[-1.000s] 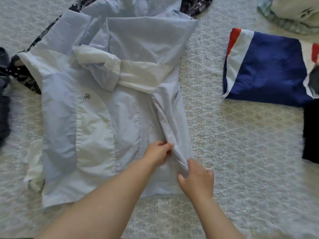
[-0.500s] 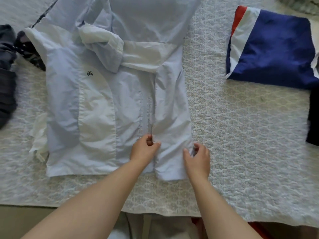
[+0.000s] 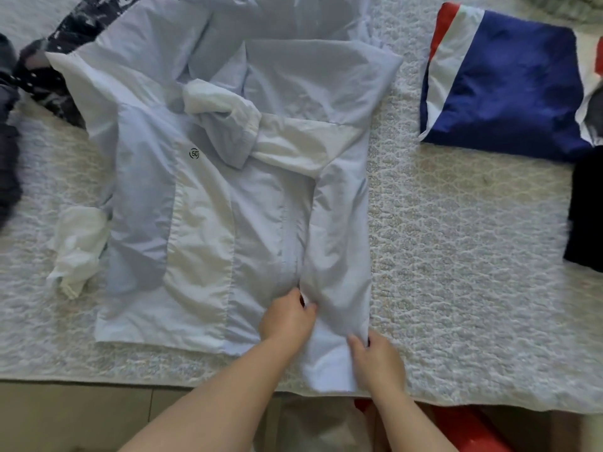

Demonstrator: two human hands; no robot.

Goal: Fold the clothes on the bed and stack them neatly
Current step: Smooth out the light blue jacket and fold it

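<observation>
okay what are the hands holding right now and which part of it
Both hold the light blue jacket near its bottom hem: the left hand pinches the front opening edge, and the right hand has its grip on the folded-in right side panel.

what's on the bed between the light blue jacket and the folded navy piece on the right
Nothing: in the head view, only bare bedspread separates the light blue jacket from the folded navy garment.

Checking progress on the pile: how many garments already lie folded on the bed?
1 clearly: the blue, white and red garment at upper right. A black item at the right edge may be a second; it is cut off. The light blue jacket is not yet folded.
</observation>
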